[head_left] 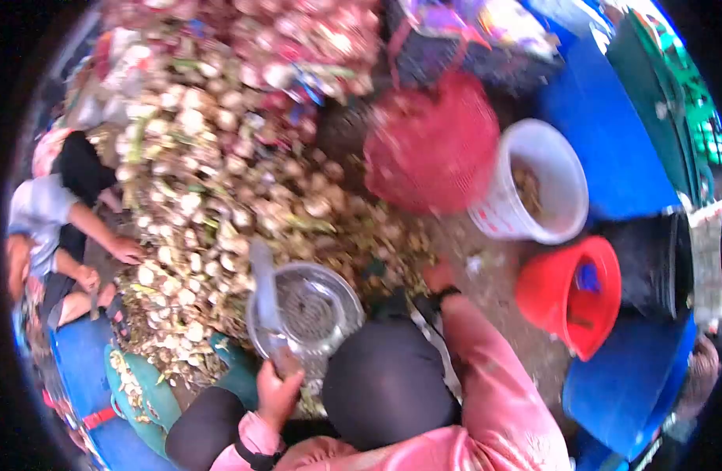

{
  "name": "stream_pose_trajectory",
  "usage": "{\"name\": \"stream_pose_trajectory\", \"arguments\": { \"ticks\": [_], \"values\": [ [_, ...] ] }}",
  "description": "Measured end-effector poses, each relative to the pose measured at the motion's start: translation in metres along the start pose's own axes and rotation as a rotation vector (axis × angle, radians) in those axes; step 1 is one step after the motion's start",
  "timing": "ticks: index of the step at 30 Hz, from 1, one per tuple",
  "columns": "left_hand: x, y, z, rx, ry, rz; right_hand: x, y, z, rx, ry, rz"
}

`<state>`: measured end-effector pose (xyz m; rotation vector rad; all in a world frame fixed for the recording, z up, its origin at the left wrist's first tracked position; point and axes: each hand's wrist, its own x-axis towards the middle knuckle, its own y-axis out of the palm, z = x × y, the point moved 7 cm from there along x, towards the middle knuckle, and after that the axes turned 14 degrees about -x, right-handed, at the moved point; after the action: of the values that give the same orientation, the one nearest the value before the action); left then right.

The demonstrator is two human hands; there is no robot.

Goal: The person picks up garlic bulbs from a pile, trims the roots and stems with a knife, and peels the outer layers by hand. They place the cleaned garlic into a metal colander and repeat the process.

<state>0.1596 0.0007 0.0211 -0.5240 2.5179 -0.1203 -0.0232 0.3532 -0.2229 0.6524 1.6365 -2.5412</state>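
My left hand (278, 390) is closed round the handle of a broad-bladed knife (264, 286), which points away from me. The blade overlaps the left side of a metal bowl (347, 302) with a perforated bottom. My right hand (439, 276), with a dark band at the wrist, reaches down at the near right edge of a large heap of pale onion-like bulbs (190, 169), among loose skins and stalks. Its fingers are blurred and partly lost against the scraps.
A red net sack (431, 145), a white bucket (498, 196) with scraps inside and a red bucket (545, 292) stand to the right. Blue tubs (624, 385) lie beyond. Another person (43, 208) sits at the left by the heap, near a green basin (153, 385).
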Motion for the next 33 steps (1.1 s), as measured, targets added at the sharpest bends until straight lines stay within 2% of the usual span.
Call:
{"name": "stream_pose_trajectory", "arguments": {
  "ticks": [1,3,4,5,7,9,10,11,13,15,16,17,19,20,21,22,23,24,25,27,29,30,31,33],
  "values": [
    [-0.001,0.002,-0.006,-0.004,0.036,0.018,0.008,0.000,0.025,0.180,-0.071,0.040],
    [0.002,0.003,-0.004,-0.042,0.007,0.035,0.022,-0.003,0.082,0.450,-0.072,0.227],
    [0.003,0.005,-0.008,-0.031,0.031,0.027,0.010,-0.037,0.134,0.646,-0.235,0.305],
    [0.003,0.004,-0.016,-0.020,0.059,0.014,-0.004,-0.086,0.175,0.649,-0.296,0.301],
    [0.004,0.007,-0.035,-0.128,0.082,0.051,-0.050,-0.188,0.257,0.288,-0.722,0.062],
    [0.000,0.008,-0.075,-0.245,0.237,0.035,-0.076,-0.217,0.297,0.214,-0.944,0.170],
    [0.003,0.007,-0.082,-0.263,0.261,0.018,-0.102,-0.235,0.318,0.214,-1.061,0.337],
    [0.009,0.006,-0.091,-0.232,0.314,0.018,-0.126,-0.245,0.328,0.110,-0.917,0.634],
    [0.009,0.009,-0.113,-0.215,0.383,-0.001,-0.155,-0.229,0.347,0.068,-1.200,1.013],
    [0.009,0.016,-0.135,-0.236,0.301,-0.017,-0.171,-0.223,0.366,-0.389,-1.221,0.843],
    [0.012,0.019,-0.151,-0.265,0.381,-0.013,-0.184,-0.230,0.375,-0.439,-1.234,0.778],
    [0.017,0.025,-0.153,-0.367,0.263,0.053,-0.185,-0.224,0.381,-0.243,-1.253,0.729],
    [0.033,0.029,-0.178,-0.171,0.726,0.031,-0.173,-0.206,0.385,0.132,-1.012,0.769],
    [0.039,0.033,-0.187,-0.133,0.776,0.030,-0.171,-0.204,0.390,0.443,-0.925,0.796],
    [0.048,0.033,-0.191,-0.093,0.799,0.028,-0.160,-0.198,0.392,0.654,-0.828,0.745],
    [0.051,0.032,-0.196,0.018,0.800,0.039,-0.149,-0.202,0.394,0.638,-0.870,0.592],
    [0.059,0.030,-0.205,0.129,0.813,0.068,-0.139,-0.218,0.398,0.739,-0.830,0.528],
    [0.080,0.025,-0.199,0.166,0.687,0.107,-0.121,-0.233,0.408,0.882,-0.873,0.558],
    [0.099,0.018,-0.187,0.205,0.563,0.149,-0.101,-0.252,0.405,0.689,-0.753,0.475],
    [0.139,-0.010,-0.162,0.065,0.357,0.091,-0.066,-0.290,0.398,0.665,-0.709,0.170],
    [0.180,-0.038,-0.117,0.248,0.341,-0.129,-0.043,-0.307,0.392,0.641,-0.687,-0.090],
    [0.188,-0.034,-0.111,0.372,0.464,-0.169,-0.028,-0.301,0.390,0.637,-0.751,-0.129],
    [0.206,-0.023,-0.094,0.397,0.434,-0.123,-0.017,-0.283,0.386,0.631,-0.732,-0.121],
    [0.228,0.008,-0.089,0.593,0.709,-0.062,0.003,-0.246,0.379,0.584,-0.725,-0.101]
  ]
}}
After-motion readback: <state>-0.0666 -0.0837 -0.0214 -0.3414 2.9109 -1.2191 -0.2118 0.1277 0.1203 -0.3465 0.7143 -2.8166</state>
